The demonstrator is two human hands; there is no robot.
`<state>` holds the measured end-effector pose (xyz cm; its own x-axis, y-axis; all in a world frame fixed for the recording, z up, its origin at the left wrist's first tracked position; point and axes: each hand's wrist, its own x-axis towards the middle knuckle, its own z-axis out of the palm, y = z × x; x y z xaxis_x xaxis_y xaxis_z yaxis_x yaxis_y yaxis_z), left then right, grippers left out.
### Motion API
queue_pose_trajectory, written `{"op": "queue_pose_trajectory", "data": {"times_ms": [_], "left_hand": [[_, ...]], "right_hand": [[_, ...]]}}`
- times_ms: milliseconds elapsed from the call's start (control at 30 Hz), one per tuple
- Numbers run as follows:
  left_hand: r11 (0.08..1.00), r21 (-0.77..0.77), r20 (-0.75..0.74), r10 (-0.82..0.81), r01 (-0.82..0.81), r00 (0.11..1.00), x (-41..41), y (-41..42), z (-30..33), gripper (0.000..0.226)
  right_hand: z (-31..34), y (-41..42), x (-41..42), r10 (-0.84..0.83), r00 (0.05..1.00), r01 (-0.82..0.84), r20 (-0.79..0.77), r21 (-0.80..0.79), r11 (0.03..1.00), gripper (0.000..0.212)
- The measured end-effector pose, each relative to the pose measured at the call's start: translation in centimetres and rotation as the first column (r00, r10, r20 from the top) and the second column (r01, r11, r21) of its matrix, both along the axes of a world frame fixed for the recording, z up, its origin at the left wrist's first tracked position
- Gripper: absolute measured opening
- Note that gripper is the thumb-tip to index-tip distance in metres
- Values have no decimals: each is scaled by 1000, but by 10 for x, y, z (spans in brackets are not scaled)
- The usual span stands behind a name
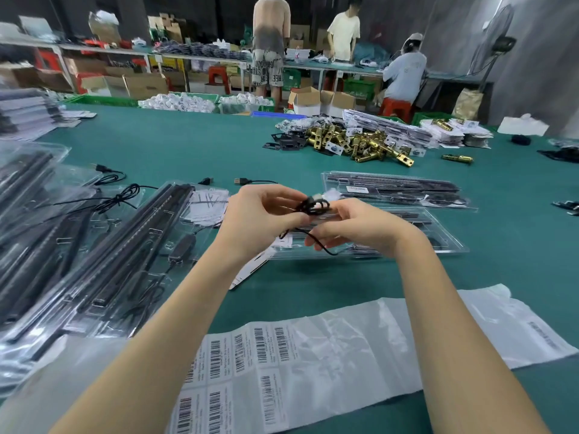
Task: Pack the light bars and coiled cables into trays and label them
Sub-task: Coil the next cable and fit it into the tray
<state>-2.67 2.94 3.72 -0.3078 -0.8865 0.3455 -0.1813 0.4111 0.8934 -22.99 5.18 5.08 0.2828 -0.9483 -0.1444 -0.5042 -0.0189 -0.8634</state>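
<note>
— Right, what lies nearest?
— A label sheet with barcodes on the green table.
— And the hands?
— Left hand and right hand both pinch a coiled cable, held above a clear tray.
— Further off?
— Light bars in trays at left, a packed tray behind, brass latches beyond.
</note>
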Motion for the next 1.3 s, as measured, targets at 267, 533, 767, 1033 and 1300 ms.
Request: {"op": "queue_pose_trajectory", "data": {"times_ms": [267, 533, 767, 1033, 1300], "left_hand": [[857, -516, 206, 126, -2, 970, -8, 6, -13, 30], [808, -589, 173, 99, 22, 980, -7, 3, -17, 35], [904, -427, 1, 13, -12, 1000, -6, 2, -16, 23], [957, 201, -496, -85, 209, 864, -18, 9, -18, 32], [783, 438, -485, -208, 441, 850, -4, 7, -9, 45]], "right_hand": [[6, 6, -4, -160, 967, 153, 198, 52, 987, 42], [14, 3, 0, -281, 845, 168, 454, 272, 947, 11], [12, 4, -3, -275, 740, 106, 613, 298, 949, 11], [-4, 2, -5, -292, 558, 108, 777, 281, 954, 12], [-3, 2, -11, -145, 691, 167, 708, 40, 985, 16]]}}
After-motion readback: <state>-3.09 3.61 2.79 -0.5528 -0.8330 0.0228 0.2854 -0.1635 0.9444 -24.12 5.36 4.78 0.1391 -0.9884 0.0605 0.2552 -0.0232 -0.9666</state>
